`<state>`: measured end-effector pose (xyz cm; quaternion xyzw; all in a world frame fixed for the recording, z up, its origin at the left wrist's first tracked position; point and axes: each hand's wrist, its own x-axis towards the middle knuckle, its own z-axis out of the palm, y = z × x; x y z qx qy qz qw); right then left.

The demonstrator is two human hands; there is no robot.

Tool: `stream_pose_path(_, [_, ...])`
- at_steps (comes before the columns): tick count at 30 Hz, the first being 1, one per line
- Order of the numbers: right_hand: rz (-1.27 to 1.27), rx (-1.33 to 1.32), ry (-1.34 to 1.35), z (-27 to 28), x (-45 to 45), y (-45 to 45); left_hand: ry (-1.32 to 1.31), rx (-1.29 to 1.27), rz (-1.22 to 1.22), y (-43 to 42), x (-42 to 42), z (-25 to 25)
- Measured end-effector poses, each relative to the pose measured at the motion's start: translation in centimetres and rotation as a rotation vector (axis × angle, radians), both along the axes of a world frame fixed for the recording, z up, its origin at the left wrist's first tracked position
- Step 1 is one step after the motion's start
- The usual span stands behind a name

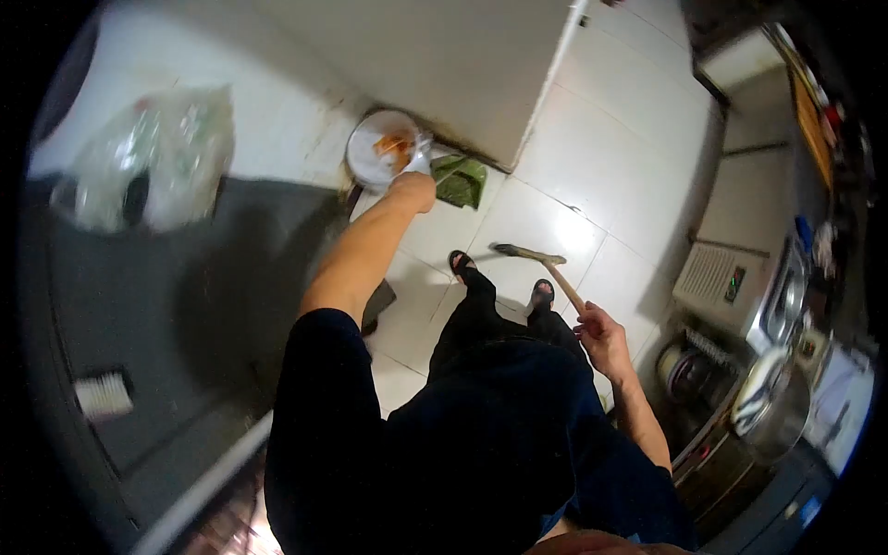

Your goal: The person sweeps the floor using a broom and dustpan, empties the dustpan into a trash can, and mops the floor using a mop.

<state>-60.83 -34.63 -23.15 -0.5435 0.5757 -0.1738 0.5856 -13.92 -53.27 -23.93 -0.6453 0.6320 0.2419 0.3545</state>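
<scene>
My left hand [413,191] reaches out over the rim of a round white bin [363,166], its fingers closed by a whitish, blurred, plastic-looking piece [422,155]. What exactly the fingers grip is hidden. Orange-brown scraps [393,148] show inside the bin. Just right of that hand, a green dustpan [462,182] rests on the floor against the cabinet. Closed around a light wooden handle [566,289] is my right hand [603,339]. The handle ends in a narrow, dark crosswise head [529,253] near my feet; I cannot tell whether it is a broom or a squeegee.
A clear plastic bag [157,166] hangs on the left above a dark grey surface [268,268], where a white-bristled brush [104,396] also shows. Pale floor tiles [638,120] run ahead. On the right stands a counter with a sink [789,294] and a metal pan [779,416].
</scene>
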Motion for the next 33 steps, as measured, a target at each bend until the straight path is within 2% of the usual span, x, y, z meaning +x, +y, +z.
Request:
stream_pose_path(1, [-0.005,-0.010,0.061,2.5,1.4,-0.8,-0.018,-0.005,-0.088,-2.7,-0.8,1.0])
stream_pose_path(2, [-0.054,-0.065,0.083,3.2,1.8,-0.6,-0.022,-0.119,-0.307,-4.6,0.4,-2.5])
stream_pose_path(4, [-0.030,-0.184,0.109,2.5,1.3,-0.1,-0.083,-0.124,-0.285,-8.4,-2.7,0.2])
stream_pose_path(7, [-0.144,-0.085,0.079,4.6,0.8,0.4,-0.181,0.027,-0.319,-12.2,-6.4,5.5])
stream_pose_path(8, [-0.147,-0.104,0.083,4.1,0.1,0.8,-0.171,-0.061,-0.280,-12.2,-8.4,7.6])
stream_pose_path(10, [-0.177,-0.095,0.080,4.7,-1.8,0.5,-0.136,-0.196,-0.196,-14.9,-9.5,5.6])
stream_pose_path(11, [-0.180,-0.118,0.071,4.0,-2.8,0.4,-0.094,-0.263,-0.232,-15.8,-10.2,5.2])
stream_pose_path(12, [-0.178,-0.150,0.083,3.1,0.5,1.3,-0.029,-0.336,-0.262,-15.3,-6.9,4.4])
stream_pose_path(17, [-0.182,-0.158,0.054,2.4,2.9,0.2,0.029,-0.422,-0.137,-16.6,-5.2,2.6])
stream_pose_path(19, [-0.146,-0.144,0.045,1.7,3.9,-0.6,0.078,-0.433,0.014,-18.0,-3.4,-0.2])
stream_pose_path(20, [-0.162,-0.143,0.054,1.4,4.3,-1.1,0.090,-0.431,-0.001,-18.3,-2.4,-1.0])
stream_pose_path(22, [-0.153,-0.205,-0.003,1.5,4.5,-1.8,0.165,-0.428,0.169,-18.8,-2.1,-1.7])
stream_pose_path(24, [-0.145,-0.158,-0.025,2.7,4.6,-2.8,0.313,-0.435,0.152,-18.4,0.5,-3.1])
stream_pose_path(25, [-0.119,-0.133,-0.003,2.9,5.6,-3.3,0.200,-0.587,-0.032,-16.1,3.0,-3.9])
stream_pose_path(26, [-0.100,-0.117,0.024,2.6,6.3,-4.0,0.171,-0.451,0.145,-15.9,0.4,-0.1])
stream_pose_path(27, [-0.108,-0.121,-0.006,2.0,7.1,-4.7,0.214,-0.603,0.180,-14.5,1.8,-0.7])
stream_pose_path(28, [-0.122,-0.109,-0.019,1.3,7.9,-5.1,0.236,-0.607,0.295,-12.2,-1.5,4.7])
stream_pose_path(29, [-0.155,-0.086,-0.050,1.2,8.1,-6.3,0.245,-0.660,0.314,-13.2,-2.1,4.0])
stream_pose_path(30, [-0.215,-0.081,-0.067,1.0,8.2,-8.0,0.194,-0.632,0.351,-13.0,-3.9,5.5])
stream_pose_path(32, [-0.185,-0.134,-0.050,0.5,9.3,-10.9,0.363,-0.706,0.400,-9.4,-3.6,3.1])
stream_pose_path(33, [-0.148,-0.095,-0.080,0.1,11.0,-14.7,0.457,-0.655,0.436,-8.1,-1.3,-1.1])
